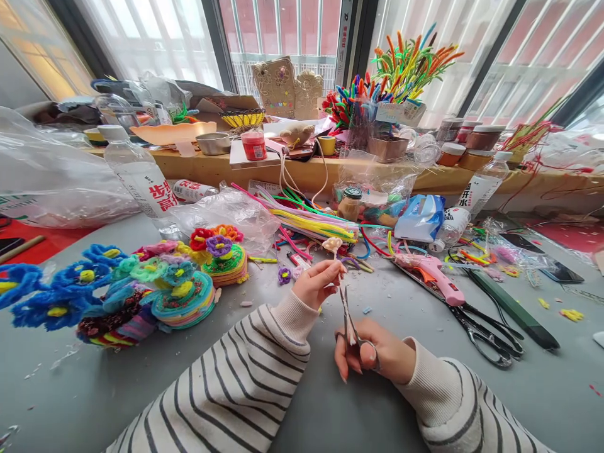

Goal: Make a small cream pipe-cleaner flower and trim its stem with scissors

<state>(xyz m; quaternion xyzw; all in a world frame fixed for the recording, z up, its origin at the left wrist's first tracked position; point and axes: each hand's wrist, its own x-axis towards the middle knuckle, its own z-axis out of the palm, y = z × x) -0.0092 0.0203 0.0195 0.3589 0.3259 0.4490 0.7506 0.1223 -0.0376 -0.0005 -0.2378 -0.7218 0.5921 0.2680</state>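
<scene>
My left hand (pixel 321 283) pinches the stem of a small cream flower (pixel 332 244), which looks made of pipe cleaner, its head standing up above my fingers. Just below and to the right, my right hand (pixel 365 352) has its fingers through the handles of a pair of metal scissors (pixel 348 314). The blades point up towards the left fingertips and are slightly parted. A thin white strip shows along the scissors; I cannot make out whether it lies between the blades. Left of my hands stand pipe-cleaner flowers (pixel 180 277) on round, colourful striped bases.
A pink glue gun (pixel 436 277) lies at the right, with black-handled scissors (pixel 486 336) and a dark green bar (pixel 519 311) beside it. Behind my hands is a bundle of pipe cleaners (pixel 316 223). Water bottles (pixel 141 179) and a crowded ledge (pixel 212 167) border the table.
</scene>
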